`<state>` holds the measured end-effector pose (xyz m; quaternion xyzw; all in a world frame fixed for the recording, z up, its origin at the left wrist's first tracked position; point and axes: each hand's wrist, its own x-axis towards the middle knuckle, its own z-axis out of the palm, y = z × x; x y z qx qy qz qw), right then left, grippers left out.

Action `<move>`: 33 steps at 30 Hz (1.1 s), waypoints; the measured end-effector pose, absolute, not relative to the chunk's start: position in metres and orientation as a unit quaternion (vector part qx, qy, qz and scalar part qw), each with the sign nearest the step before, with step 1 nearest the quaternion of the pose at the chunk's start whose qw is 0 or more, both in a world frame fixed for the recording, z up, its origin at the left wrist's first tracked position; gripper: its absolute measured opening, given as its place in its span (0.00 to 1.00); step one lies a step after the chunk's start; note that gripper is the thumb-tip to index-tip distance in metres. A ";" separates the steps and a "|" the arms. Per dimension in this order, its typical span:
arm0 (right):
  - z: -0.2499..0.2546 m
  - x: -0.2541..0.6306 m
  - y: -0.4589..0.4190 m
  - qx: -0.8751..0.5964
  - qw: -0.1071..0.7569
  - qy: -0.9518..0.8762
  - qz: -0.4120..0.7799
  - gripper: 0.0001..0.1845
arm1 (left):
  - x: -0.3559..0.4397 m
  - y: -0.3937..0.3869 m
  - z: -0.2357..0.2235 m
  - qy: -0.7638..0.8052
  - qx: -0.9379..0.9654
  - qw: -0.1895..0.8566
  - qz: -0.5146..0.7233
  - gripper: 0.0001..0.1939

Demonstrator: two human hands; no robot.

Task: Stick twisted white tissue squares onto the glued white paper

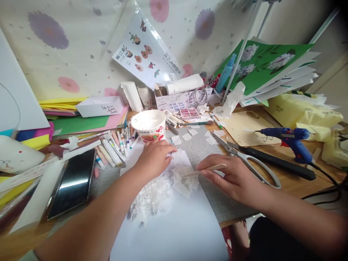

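In my right hand [228,175] a flat wooden craft stick [216,167] is pinched between thumb and fingers, its far end over a small heap of white paper scraps [186,179]. My left hand [154,157] is bent with its fingertips closed together just left of that heap; whatever they hold is too small to make out. Below it, a mass of crumpled white paper tufts [152,199] covers part of a large white sheet [168,235]. A printed paper tub [149,125] stands right behind my left hand.
Open scissors [255,165] and a blue hot glue gun [293,139] with a black cord lie to the right. A dark-screened phone or tablet [72,183] and several markers [114,148] are on the left. Cut paper squares [187,136] dot the grey cutting mat [203,148].
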<state>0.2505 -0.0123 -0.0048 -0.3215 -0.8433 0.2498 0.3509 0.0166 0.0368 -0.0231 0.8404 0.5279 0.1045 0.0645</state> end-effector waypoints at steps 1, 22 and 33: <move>-0.005 0.250 -0.012 -0.321 0.349 -0.844 0.249 0.08 | 0.017 0.038 -0.023 0.526 0.842 0.059 0.101 0.14; -0.007 0.253 -0.010 -0.343 0.359 -0.832 0.248 0.06 | 0.024 0.006 -0.002 0.536 0.833 0.017 0.137 0.08; -0.005 0.256 -0.007 -0.372 0.364 -0.803 0.289 0.07 | 0.037 -0.024 -0.009 0.465 0.876 0.098 0.085 0.07</move>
